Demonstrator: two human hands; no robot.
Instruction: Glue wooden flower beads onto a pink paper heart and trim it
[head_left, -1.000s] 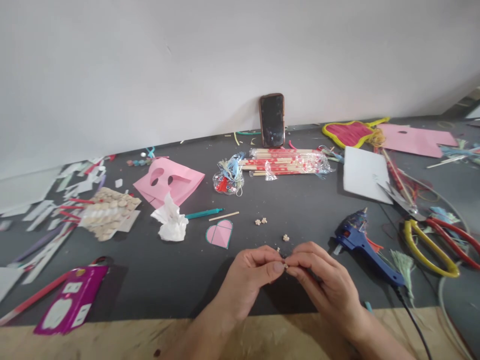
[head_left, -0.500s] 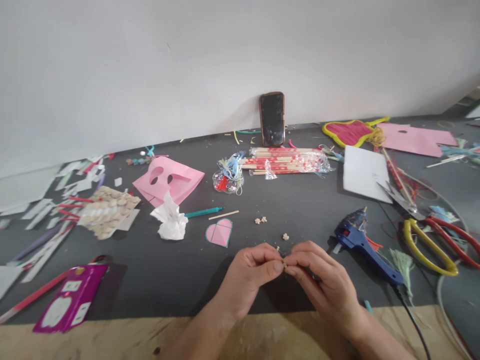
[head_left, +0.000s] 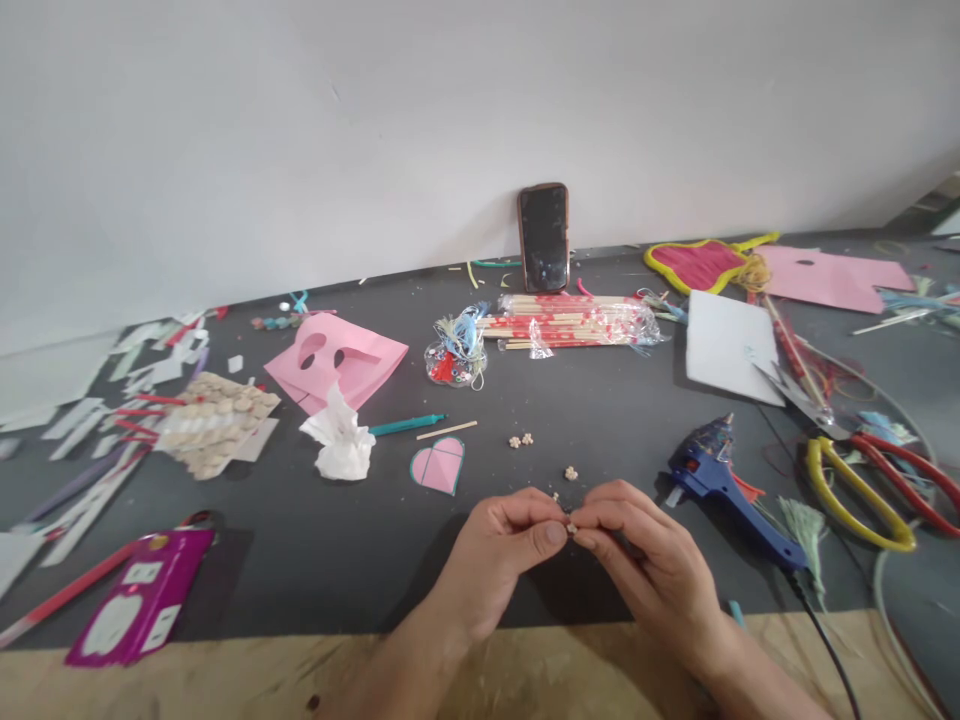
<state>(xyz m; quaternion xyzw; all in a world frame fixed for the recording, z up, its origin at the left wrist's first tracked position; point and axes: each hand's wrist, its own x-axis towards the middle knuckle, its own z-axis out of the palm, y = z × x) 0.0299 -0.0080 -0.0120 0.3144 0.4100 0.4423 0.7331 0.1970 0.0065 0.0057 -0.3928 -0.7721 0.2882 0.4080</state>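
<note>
My left hand (head_left: 504, 553) and my right hand (head_left: 646, 565) meet fingertip to fingertip just above the dark table mat (head_left: 315, 540), near its front edge. Both pinch one tiny pale bead-like piece (head_left: 571, 527) between thumbs and forefingers. More of these small pale flower-shaped pieces lie loose on the mat: one (head_left: 571, 473) just beyond my fingers, a pair (head_left: 521, 440) further back. A pink paper heart (head_left: 439, 466) lies to the left of them.
A blue glue gun (head_left: 724, 484) with its cord lies right of my hands; yellow and red scissors (head_left: 862, 470) beyond. A crumpled tissue (head_left: 339, 438), pink mask paper (head_left: 337, 360), bagged sticks (head_left: 574, 322), phone (head_left: 543, 237) against the wall, purple packet (head_left: 139, 608) and paper scraps lie around.
</note>
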